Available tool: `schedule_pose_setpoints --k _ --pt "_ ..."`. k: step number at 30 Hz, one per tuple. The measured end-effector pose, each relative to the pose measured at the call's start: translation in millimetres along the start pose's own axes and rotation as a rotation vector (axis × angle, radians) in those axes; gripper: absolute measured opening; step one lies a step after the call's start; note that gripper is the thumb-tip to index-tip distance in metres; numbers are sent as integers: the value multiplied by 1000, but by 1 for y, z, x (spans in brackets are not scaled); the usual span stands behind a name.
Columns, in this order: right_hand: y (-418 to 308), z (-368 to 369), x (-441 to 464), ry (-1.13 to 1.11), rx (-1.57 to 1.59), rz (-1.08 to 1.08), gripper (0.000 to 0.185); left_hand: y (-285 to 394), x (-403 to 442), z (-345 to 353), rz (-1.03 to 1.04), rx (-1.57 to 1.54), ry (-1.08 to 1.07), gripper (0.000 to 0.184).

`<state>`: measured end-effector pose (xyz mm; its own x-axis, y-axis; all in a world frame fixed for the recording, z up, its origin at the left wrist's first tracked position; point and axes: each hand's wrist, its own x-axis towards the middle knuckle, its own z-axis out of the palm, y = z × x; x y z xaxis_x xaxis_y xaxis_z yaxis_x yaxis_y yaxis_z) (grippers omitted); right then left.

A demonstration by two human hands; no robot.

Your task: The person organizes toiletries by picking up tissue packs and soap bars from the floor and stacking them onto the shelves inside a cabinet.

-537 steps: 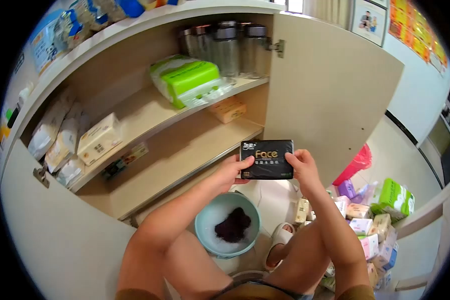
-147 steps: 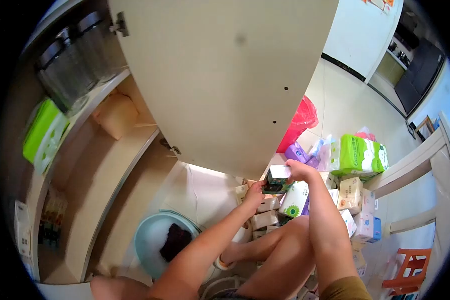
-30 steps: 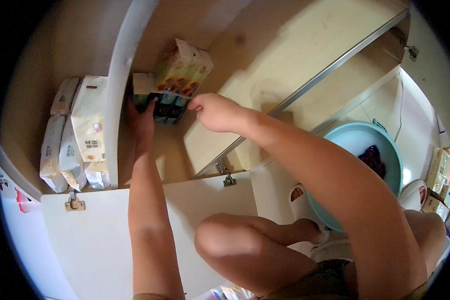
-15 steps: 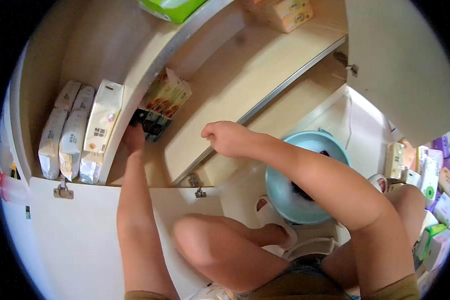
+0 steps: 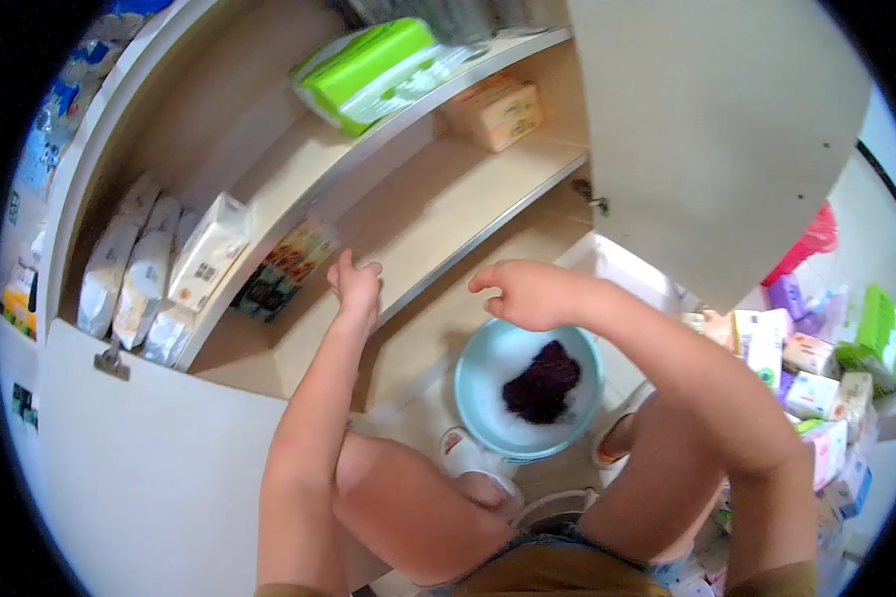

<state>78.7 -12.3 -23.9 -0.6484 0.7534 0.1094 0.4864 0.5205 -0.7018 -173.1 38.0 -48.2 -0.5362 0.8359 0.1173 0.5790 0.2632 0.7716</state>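
My left hand [image 5: 355, 286] hovers in front of the lower cabinet shelf [image 5: 423, 214], fingers apart and empty. To its left, dark tissue packs [image 5: 265, 292] and a patterned tissue pack [image 5: 303, 249] stand at the shelf's left end. My right hand [image 5: 528, 292] is over the rim of a light blue basin [image 5: 464, 398], its fingers apart with nothing in them. Foamy water and a dark cloth [image 5: 542, 383] are in the basin. An orange tissue pack [image 5: 503, 111] sits at the right end of the lower shelf.
A green tissue bundle [image 5: 373, 75] and white packs [image 5: 209, 254] are on the upper shelf. The right cabinet door [image 5: 717, 129] and left door [image 5: 169, 478] stand open. Many tissue packs [image 5: 811, 396] are piled on the floor at the right, near a red bag [image 5: 808, 239].
My left hand has come away from the dark packs and out of the shelf, its fingers now spread. My right hand has also shifted in view. The view has swung right, showing more of the floor pile.
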Motion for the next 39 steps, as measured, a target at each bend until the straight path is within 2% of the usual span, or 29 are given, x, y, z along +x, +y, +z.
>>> schedule_pose_setpoints --k 2,4,7,9,12,14,16,18,20,23,27,29,30,32,33,35,39 --pt "13 -2 -18 67 15 -5 31 0 -5 26 -15 -286 -181 61" --pt "16 -4 -30 59 -152 204 30 25 -41 37 4 -262 -287 60" --pt "18 -22 -45 -49 -300 330 36 39 -72 66 52 -257 -485 57" --pt "30 -27 -51 -20 -355 391 35 51 -85 83 105 -295 -634 55" --pt "35 -34 -62 43 -442 452 31 74 -112 103 258 -310 -665 57" --pt "36 -40 -68 88 -490 487 29 87 -126 115 263 -377 -739 55" --pt "36 -48 -73 -24 -465 544 23 102 -142 124 232 -397 -805 53" --pt "36 -56 -81 -16 -472 561 20 116 -154 126 197 -463 -884 50" --pt "39 -65 -90 29 -432 612 19 125 -164 128 107 -525 -980 45" --pt "56 -71 -100 180 -361 564 18 129 -175 137 142 -521 -1019 44" --pt "33 -96 -124 148 -362 675 22 146 -195 129 108 -557 -1116 45" --pt "34 -101 -133 189 -346 663 35 150 -202 133 125 -549 -1131 46" --pt "29 -103 -141 199 -349 674 35 151 -204 135 133 -549 -1144 46" --pt "17 -102 -166 378 -331 629 32 155 -211 140 165 -572 -1207 46" --pt "15 -97 -179 390 -336 642 32 159 -216 140 174 -573 -1223 46" --pt "16 -81 -208 630 -241 586 29 169 -227 136 173 -609 -1276 45" --pt "11 -50 -269 820 -160 676 27 193 -258 139 172 -671 -1387 40"
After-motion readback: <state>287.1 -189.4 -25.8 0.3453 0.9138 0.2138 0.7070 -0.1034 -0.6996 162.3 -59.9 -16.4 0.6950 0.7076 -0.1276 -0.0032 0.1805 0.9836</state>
